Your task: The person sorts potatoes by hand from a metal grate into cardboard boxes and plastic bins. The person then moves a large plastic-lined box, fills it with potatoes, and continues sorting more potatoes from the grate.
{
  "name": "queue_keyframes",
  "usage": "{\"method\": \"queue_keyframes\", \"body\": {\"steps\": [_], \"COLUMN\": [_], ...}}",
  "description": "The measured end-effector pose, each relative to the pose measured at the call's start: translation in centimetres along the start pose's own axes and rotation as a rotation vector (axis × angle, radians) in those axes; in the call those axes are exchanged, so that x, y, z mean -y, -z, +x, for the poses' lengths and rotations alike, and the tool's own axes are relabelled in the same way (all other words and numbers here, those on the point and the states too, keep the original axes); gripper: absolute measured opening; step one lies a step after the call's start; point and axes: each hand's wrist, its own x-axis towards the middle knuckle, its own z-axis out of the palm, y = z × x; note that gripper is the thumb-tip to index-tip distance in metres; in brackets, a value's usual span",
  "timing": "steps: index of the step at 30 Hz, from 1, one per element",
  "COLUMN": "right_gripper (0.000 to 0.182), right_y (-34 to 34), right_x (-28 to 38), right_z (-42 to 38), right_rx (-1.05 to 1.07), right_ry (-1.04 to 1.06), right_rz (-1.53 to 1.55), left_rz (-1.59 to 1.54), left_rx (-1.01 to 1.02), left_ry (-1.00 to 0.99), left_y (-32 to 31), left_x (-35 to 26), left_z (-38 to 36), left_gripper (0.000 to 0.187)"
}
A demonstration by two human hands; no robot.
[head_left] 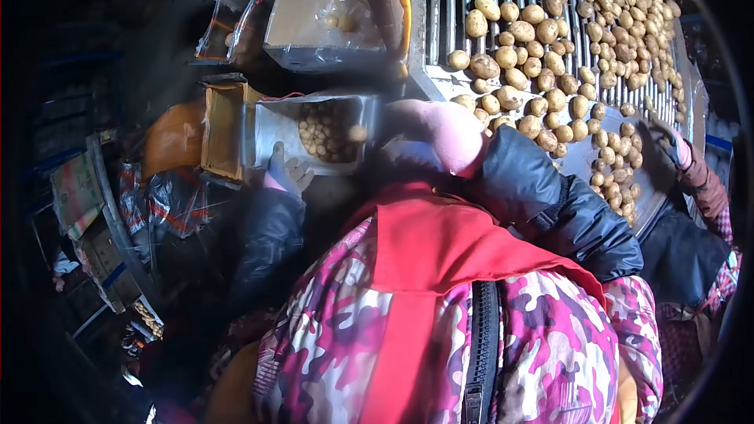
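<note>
- Gripping the near edge of the open cardboard box (275, 122), the left hand (284, 173) in its pale glove sat left of centre in the frame, fingers curled up against the box wall; how tightly they closed could not be told.
- That box held a heap of small potatoes (326, 133) and stood just left of the roller table (440, 0).
- The left forearm, in a dark padded sleeve, rose from the lower centre straight up to the box.
- The right hand (440, 133), in a pink glove, lay at centre frame over the table's near edge, rounded and blurred; whether it was clasped round a potato could not be told.
- Its dark quilted sleeve bent in from the right.
- Loose potatoes (550, 55) covered the rollers in the upper right.
- Another person's gloved hand (667, 141) reached onto the table at the right edge.
</note>
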Motion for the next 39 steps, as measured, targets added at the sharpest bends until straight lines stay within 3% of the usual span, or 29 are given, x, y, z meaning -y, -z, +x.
{"method": "queue_keyframes", "body": {"steps": [2, 4, 5, 7, 9, 11, 12, 13, 14, 16, 17, 19, 21, 23, 24, 25, 27, 28, 29, 30, 31, 33, 34, 35, 37, 38, 39], "right_gripper": [0.05, 0.045, 0.041, 0.034, 0.018, 0.018, 0.053, 0.048, 0.042, 0.032, 0.03, 0.032, 0.033, 0.033, 0.036, 0.036, 0.037, 0.04, 0.041, 0.042, 0.044, 0.047, 0.047, 0.047, 0.042, 0.042, 0.041], "right_y": [-0.4, 2.0, 2.7, 3.8, 4.3, 4.1, 5.3, 5.8, 7.3, 10.3, 10.3, 10.0, 9.7, 8.4, 8.0, 8.0, 8.3, 8.6, 8.9, 9.2, 9.4, 10.7, 11.8, 11.7, 13.9, 14.5, 15.0], "right_x": [-2.5, -1.3, -2.3, -5.5, -3.3, -6.7, -6.9, -9.1, -11.0, -15.0, -15.4, -13.8, -14.9, -16.0, -15.7, -15.8, -16.1, -14.9, -13.8, -12.7, -11.5, -9.4, -8.1, -9.4, -10.3, -11.9, -11.7], "right_z": [-0.9, -3.6, -5.0, -8.4, -10.8, -14.8, -17.1, -19.3, -21.3, -25.3, -26.7, -27.3, -27.2, -26.8, -26.0, -25.1, -23.7, -22.3, -21.4, -20.3, -19.0, -16.1, -14.9, -13.4, -10.9, -9.2, -7.4], "right_rx": [-0.083, -0.124, -0.17, -0.269, -0.256, -0.429, -0.348, -0.378, -0.414, -0.49, -0.601, -0.678, -0.758, -0.853, -0.868, -0.898, -0.956, -0.93, -0.9, -0.863, -0.824, -0.605, -0.525, -0.601, -0.598, -0.631, -0.601], "right_ry": [0.018, -0.241, -0.224, -0.206, -0.276, -0.38, -0.552, -0.597, -0.713, -0.947, -0.933, -0.897, -0.808, -0.652, -0.644, -0.589, -0.478, -0.53, -0.45, -0.371, -0.287, 0.082, 0.03, 0.082, -0.02, -0.063, -0.052], "right_rz": [0.015, 0.003, -0.062, -0.203, -0.48, -0.704, -0.612, -0.833, -0.785, -0.692, -0.695, -0.644, -0.569, -0.492, -0.376, -0.234, 0.046, 0.0, 0.092, 0.183, 0.269, -0.045, -0.041, -0.055, -0.179, -0.39, -0.365], "left_rz": [0.035, 0.112, 0.157, 0.207, 0.394, 0.573, 0.682, 0.788, 0.966, 1.068, 1.253, 1.386, 1.475, 1.849, 1.943, 1.393, 0.991, 0.888, 0.968, 0.886, 0.761, 0.387, 0.335, 0.467, 0.72, 0.386, 0.372], "left_rx": [0.037, 0.068, 0.1, 0.249, 0.443, 0.642, 0.734, 0.82, 0.905, 1.109, 1.121, 1.149, 1.04, 1.298, 1.55, 1.587, 1.682, 1.85, 1.741, 1.474, 1.132, 1.21, 1.189, 1.197, 1.162, 1.177, 1.078], "left_ry": [-0.083, -0.112, -0.125, -0.189, -0.276, -0.586, -0.701, -0.821, -1.182, -1.354, -1.247, -1.371, -1.609, -1.608, -1.48, -1.761, -1.757, -0.937, -0.472, 0.05, 0.371, 0.486, 0.58, 0.364, -0.112, 0.188, 0.262], "left_y": [-0.5, -1.8, -3.0, -6.3, -10.5, -16.3, -18.7, -21.1, -27.3, -32.2, -34.1, -37.6, -41.2, -42.2, -41.5, -39.3, -38.6, -39.2, -38.9, -39.0, -39.2, -37.6, -37.2, -35.8, -33.4, -31.9, -30.9], "left_x": [0.0, 0.4, 0.6, 1.4, -0.2, -0.1, 0.1, 0.2, 2.0, 3.1, 3.4, 5.7, 8.5, 10.1, 13.1, 15.5, 16.1, 16.1, 15.5, 13.3, 11.1, 10.3, 7.9, 6.7, 5.5, 5.8, 4.8], "left_z": [-0.5, 0.0, 0.6, 1.3, -1.1, -5.9, -6.7, -7.3, -8.2, -9.2, -10.8, -10.3, -10.7, -13.7, -12.6, -11.7, -11.8, -11.1, -10.5, -11.7, -12.9, -11.4, -12.6, -12.3, -11.5, -9.3, -9.6], "left_gripper": [0.085, 0.079, 0.076, 0.058, 0.045, 0.038, 0.033, 0.029, 0.026, 0.027, 0.031, 0.039, 0.046, 0.048, 0.044, 0.037, 0.035, 0.038, 0.039, 0.041, 0.044, 0.048, 0.049, 0.048, 0.044, 0.041, 0.042]}}
